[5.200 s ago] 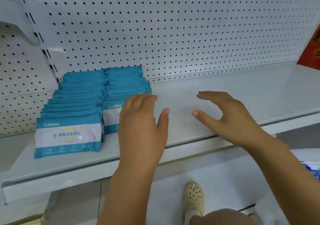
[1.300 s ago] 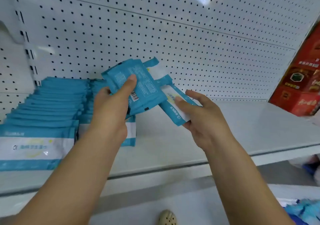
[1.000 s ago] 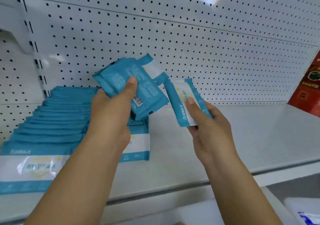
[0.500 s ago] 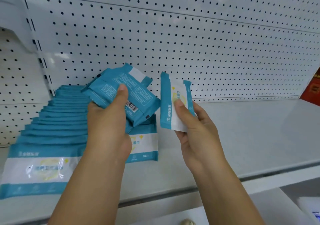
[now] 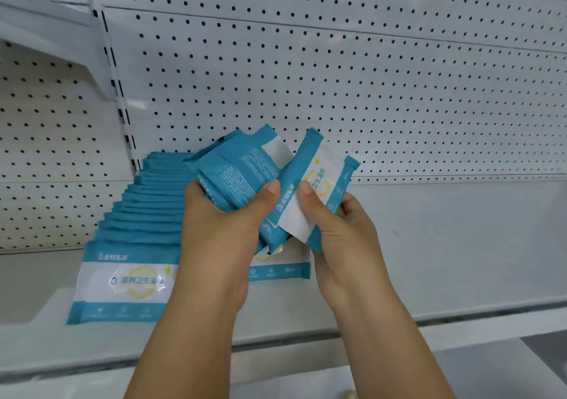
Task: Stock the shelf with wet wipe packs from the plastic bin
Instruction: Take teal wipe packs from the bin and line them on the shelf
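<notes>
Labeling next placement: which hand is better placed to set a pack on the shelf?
Right. The right hand pinches a single pack next to bare shelf. The left hand grips a whole bundle and would likely need to separate one first.

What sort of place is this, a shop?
Most likely a shop aisle: a white pegboard back panel rises behind a white shelf where identical wet wipe packs lie in neat rows; the left hand grips a bundle of packs, the right hand a single pack.
</notes>
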The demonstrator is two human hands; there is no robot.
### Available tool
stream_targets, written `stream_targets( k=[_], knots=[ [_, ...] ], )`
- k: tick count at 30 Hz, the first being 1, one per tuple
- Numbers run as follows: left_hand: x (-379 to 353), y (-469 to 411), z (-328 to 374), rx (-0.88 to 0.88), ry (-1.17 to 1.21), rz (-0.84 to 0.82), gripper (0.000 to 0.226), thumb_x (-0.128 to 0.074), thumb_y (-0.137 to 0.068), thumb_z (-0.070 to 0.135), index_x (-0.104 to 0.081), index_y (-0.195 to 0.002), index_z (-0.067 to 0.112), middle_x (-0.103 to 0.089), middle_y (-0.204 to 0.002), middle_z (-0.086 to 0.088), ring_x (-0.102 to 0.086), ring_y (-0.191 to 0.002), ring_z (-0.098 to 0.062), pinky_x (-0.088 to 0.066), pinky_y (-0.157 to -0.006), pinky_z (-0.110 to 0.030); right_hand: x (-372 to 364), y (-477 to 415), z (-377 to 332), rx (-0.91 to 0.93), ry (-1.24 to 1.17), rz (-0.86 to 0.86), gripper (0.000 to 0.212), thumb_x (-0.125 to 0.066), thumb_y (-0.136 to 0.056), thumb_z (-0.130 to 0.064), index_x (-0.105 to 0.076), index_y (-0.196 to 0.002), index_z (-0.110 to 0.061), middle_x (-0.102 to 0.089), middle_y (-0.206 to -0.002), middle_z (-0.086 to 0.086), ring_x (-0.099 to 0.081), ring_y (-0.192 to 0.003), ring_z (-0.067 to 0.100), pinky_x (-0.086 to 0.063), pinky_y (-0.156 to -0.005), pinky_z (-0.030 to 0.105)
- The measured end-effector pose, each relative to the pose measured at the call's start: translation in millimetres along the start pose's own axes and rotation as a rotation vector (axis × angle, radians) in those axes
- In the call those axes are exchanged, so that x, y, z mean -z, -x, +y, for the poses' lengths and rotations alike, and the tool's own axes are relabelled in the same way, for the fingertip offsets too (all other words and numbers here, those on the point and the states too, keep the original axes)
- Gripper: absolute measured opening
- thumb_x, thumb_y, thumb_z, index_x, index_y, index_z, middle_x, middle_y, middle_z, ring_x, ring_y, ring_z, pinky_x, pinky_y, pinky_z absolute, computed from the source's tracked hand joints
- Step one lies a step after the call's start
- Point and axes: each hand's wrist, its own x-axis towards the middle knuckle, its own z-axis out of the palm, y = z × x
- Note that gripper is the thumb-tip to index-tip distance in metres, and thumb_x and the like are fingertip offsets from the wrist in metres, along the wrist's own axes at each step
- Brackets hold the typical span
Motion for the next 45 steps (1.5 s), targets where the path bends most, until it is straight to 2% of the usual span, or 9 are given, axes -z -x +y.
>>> stream_targets(
  k=[6, 10, 14, 18, 27, 29, 34, 39, 45],
  knots=[
    [21.5, -4.3, 6.3, -0.010, -0.077, 0.035, 0.050, -0.086, -0.077, 0.012, -0.063, -0.121, 0.017, -0.079, -0.103, 0.002, -0.077, -0.090, -0.016, -0.064, -0.075, -0.038, 8.3, -3.4, -5.6, 0.001, -0.050, 0.001, 0.062, -0.080, -0.078, -0.025, -0.052, -0.133, -0.014, -0.077, -0.109, 0.005, -0.075, -0.100, 0.017, -0.061, -0.086, 0.039],
    [35.9, -7.8, 11.1, -0.019, -0.122, 0.067, 0.050, -0.088, -0.074, 0.016, -0.065, -0.118, 0.016, -0.079, -0.099, 0.003, -0.078, -0.082, -0.013, -0.061, -0.061, -0.027, 18.3, -5.4, -7.1, -0.035, 0.104, -0.043, 0.052, -0.078, -0.079, -0.036, -0.061, -0.123, -0.015, -0.078, -0.106, 0.004, -0.075, -0.097, 0.020, -0.059, -0.078, 0.039],
    [46.4, -9.6, 15.2, -0.011, -0.156, 0.110, 0.054, -0.089, -0.070, 0.018, -0.065, -0.119, 0.015, -0.079, -0.101, 0.002, -0.078, -0.087, -0.018, -0.063, -0.073, -0.039, 22.2, 0.3, -11.1, -0.074, 0.324, -0.199, 0.037, -0.075, -0.075, -0.041, -0.070, -0.099, -0.012, -0.078, -0.100, 0.009, -0.076, -0.089, 0.022, -0.059, -0.070, 0.036],
    [51.6, -6.3, 16.1, 0.001, -0.124, 0.135, 0.056, -0.088, -0.075, 0.016, -0.062, -0.124, 0.012, -0.077, -0.107, -0.003, -0.077, -0.093, -0.024, -0.062, -0.082, -0.055, 30.3, 8.3, -9.4, -0.061, 0.539, -0.312, 0.038, -0.077, -0.076, -0.031, -0.073, -0.108, -0.012, -0.079, -0.099, 0.007, -0.076, -0.085, 0.017, -0.057, -0.064, 0.023],
    [66.3, -7.8, 24.7, -0.033, 0.024, 0.271, 0.057, -0.086, -0.081, 0.024, -0.060, -0.129, 0.011, -0.075, -0.114, -0.002, -0.076, -0.099, -0.017, -0.063, -0.084, -0.044, 54.5, -0.7, -3.8, 0.039, 0.620, -0.112, 0.029, -0.076, -0.088, -0.016, -0.064, -0.114, -0.017, -0.078, -0.103, 0.004, -0.077, -0.093, 0.022, -0.061, -0.086, 0.045],
    [68.6, -8.4, 24.4, -0.028, 0.046, 0.295, 0.057, -0.087, -0.080, 0.024, -0.060, -0.129, 0.011, -0.076, -0.114, -0.003, -0.076, -0.098, -0.018, -0.063, -0.085, -0.046, 55.1, 0.3, 4.7, 0.091, 0.685, -0.118, 0.029, -0.077, -0.088, -0.017, -0.063, -0.113, -0.021, -0.077, -0.103, 0.004, -0.076, -0.093, 0.020, -0.062, -0.083, 0.042],
    [70.8, -7.8, 24.5, -0.003, 0.068, 0.296, 0.055, -0.086, -0.081, 0.023, -0.061, -0.129, 0.011, -0.076, -0.114, -0.003, -0.076, -0.097, -0.019, -0.063, -0.086, -0.046, 49.0, 1.1, 17.2, 0.273, 0.984, -0.164, 0.031, -0.087, -0.077, -0.023, -0.061, -0.095, -0.024, -0.071, -0.085, -0.012, -0.062, -0.071, -0.007, -0.046, -0.061, 0.008],
    [69.0, -8.3, 23.1, 0.016, 0.071, 0.280, 0.054, -0.085, -0.082, 0.021, -0.061, -0.129, 0.011, -0.076, -0.114, -0.004, -0.076, -0.099, -0.021, -0.062, -0.087, -0.048, 45.1, -0.3, 27.1, 0.351, 1.152, -0.125, 0.038, -0.087, -0.075, -0.036, -0.058, -0.097, -0.028, -0.064, -0.094, -0.014, -0.057, -0.084, -0.002, -0.039, -0.064, 0.009],
    [66.8, -9.0, 22.5, 0.017, 0.062, 0.263, 0.054, -0.085, -0.081, 0.021, -0.061, -0.128, 0.010, -0.076, -0.113, -0.004, -0.076, -0.097, -0.019, -0.062, -0.087, -0.047, 39.3, -1.1, 38.8, 0.477, 1.220, -0.067, 0.062, -0.087, -0.071, -0.046, -0.052, -0.118, -0.028, -0.049, -0.108, -0.012, -0.052, -0.102, 0.014, -0.043, -0.081, 0.026]
  ],
)
